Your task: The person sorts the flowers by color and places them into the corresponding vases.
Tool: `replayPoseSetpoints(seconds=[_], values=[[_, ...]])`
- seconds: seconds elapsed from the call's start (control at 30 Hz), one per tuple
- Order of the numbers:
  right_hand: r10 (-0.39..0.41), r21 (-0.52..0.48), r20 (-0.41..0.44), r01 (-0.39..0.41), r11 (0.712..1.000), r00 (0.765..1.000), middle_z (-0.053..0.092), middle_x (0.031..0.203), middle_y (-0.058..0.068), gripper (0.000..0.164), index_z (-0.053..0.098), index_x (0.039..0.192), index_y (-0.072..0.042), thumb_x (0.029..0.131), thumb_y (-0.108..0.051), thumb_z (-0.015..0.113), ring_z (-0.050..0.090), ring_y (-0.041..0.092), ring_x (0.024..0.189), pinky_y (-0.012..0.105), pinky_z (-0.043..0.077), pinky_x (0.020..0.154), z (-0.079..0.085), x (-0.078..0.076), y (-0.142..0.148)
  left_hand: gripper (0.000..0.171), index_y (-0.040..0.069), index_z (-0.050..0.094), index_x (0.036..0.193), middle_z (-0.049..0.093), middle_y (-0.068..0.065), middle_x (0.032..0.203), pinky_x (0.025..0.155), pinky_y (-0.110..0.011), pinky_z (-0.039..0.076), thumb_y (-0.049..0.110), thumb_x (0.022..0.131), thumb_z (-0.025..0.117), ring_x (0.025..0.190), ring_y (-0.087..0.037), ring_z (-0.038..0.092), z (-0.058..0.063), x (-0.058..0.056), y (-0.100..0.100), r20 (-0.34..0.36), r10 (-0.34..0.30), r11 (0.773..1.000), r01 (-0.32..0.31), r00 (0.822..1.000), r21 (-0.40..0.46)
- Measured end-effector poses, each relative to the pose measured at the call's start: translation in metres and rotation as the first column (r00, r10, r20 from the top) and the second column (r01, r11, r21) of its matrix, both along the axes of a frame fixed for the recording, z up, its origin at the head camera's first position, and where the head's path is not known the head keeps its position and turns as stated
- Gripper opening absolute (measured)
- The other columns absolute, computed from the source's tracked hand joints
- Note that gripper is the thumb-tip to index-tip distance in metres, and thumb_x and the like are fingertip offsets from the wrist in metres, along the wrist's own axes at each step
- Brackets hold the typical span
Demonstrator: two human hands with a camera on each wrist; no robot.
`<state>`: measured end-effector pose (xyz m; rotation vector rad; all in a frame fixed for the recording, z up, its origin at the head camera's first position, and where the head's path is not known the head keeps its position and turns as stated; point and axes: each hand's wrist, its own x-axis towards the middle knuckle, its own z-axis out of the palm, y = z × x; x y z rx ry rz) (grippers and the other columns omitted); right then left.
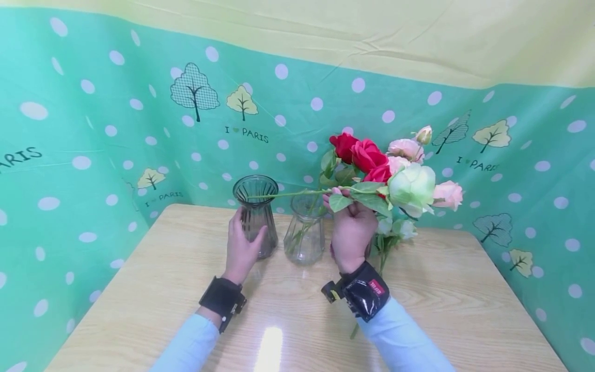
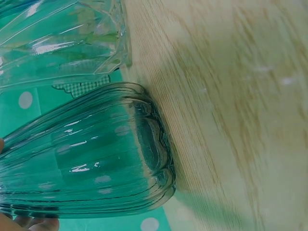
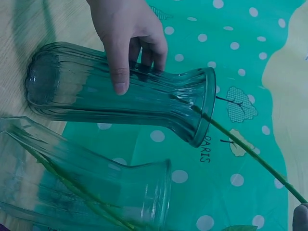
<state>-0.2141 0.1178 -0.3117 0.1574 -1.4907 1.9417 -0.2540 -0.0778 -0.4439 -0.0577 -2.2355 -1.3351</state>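
Dark vase (image 2: 82,159): rim beyond the left wrist view's left edge.
Clear vase (image 2: 62,43): cut off at both wrist views' left edges.
Left hand (image 1: 244,243): mostly cropped from its own wrist view.
Right hand (image 1: 354,232): fingers partly behind leaves (image 1: 341,202).
Flower stem (image 3: 250,151): bloom outside the right wrist view.

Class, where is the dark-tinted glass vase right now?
In the head view, the dark-tinted glass vase stands left of centre on the table, gripped by the left hand, just left of the clear glass vase.

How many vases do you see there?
2 in plain view: the dark vase in the left hand, and the clear vase beside it. Another may be hidden behind the right hand.
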Motion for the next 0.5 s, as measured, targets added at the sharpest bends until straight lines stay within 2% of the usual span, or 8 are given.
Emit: replayPoseSetpoints(seconds=[0.17,0.3,0.43,0.5], values=[[0.012,0.023,0.023,-0.013,1.0,1.0,0.068,0.092,0.021,0.019,0.063,0.096,0.006,0.086,-0.01,0.066,0.07,0.029,0.083,0.038,0.059,0.079,0.005,-0.002,-0.003,0.078,0.001,0.021,0.146,0.029,-0.021,0.148,0.113,-0.049,0.031,0.028,0.088,0.065,0.135,-0.034,0.033,0.001,0.0,0.0,0.006,-0.005,1.0,0.005,1.0,0.002],[0.003,0.049,0.016,-0.004,0.999,1.0,0.069,0.09,0.023,0.015,0.064,0.095,0.007,0.086,-0.006,0.065,0.07,0.03,0.081,0.034,0.06,0.076,0.008,-0.006,-0.009,0.078,0.001,0.02,0.146,0.028,-0.021,0.148,0.114,-0.049,0.03,0.028,0.088,0.064,0.136,-0.034,0.032,0.001,0.001,0.0,0.011,-0.006,1.0,0.006,1.0,0.004],[0.031,0.05,0.018,-0.032,0.998,0.999,0.068,0.092,0.025,0.012,0.063,0.095,0.009,0.086,0.003,0.059,0.07,0.031,0.081,0.037,0.059,0.077,0.009,-0.01,-0.014,0.079,0.001,0.02,0.146,0.027,-0.021,0.148,0.114,-0.049,0.03,0.029,0.087,0.065,0.136,-0.034,0.032,0.001,0.001,0.0,0.012,-0.009,1.0,0.009,1.0,0.005],[0.034,0.062,0.037,-0.037,0.997,0.999,0.068,0.093,0.021,0.014,0.062,0.096,0.01,0.085,0.008,0.054,0.07,0.03,0.082,0.036,0.06,0.077,0.01,-0.012,-0.016,0.079,0.001,0.02,0.146,0.027,-0.021,0.148,0.114,-0.049,0.03,0.029,0.087,0.065,0.136,-0.034,0.032,0.001,0.001,0.001,0.017,-0.007,1.0,0.007,1.0,0.006]])
